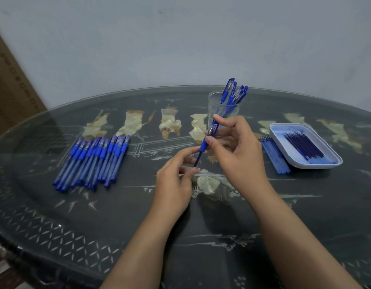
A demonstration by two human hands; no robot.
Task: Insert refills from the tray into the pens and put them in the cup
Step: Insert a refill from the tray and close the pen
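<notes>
Head camera looks down on a round dark table with a glass top (118,215). Both hands hold one blue capped plastic pen (202,148) tilted above its middle. The right hand (236,151) pinches the cap end between thumb and fingers, and the left hand (173,180) pinches the lower barrel tip. Just behind them stands a clear glass cup (213,107) with several blue pens (232,94) leaning in it. To the right lies a white rectangular tray (274,137) holding dark blue refills (303,146) – a bundle of pale blue sticks (275,157) rests on the table against its left side. A row of blue capped pens (92,161) lies at left, well apart.
</notes>
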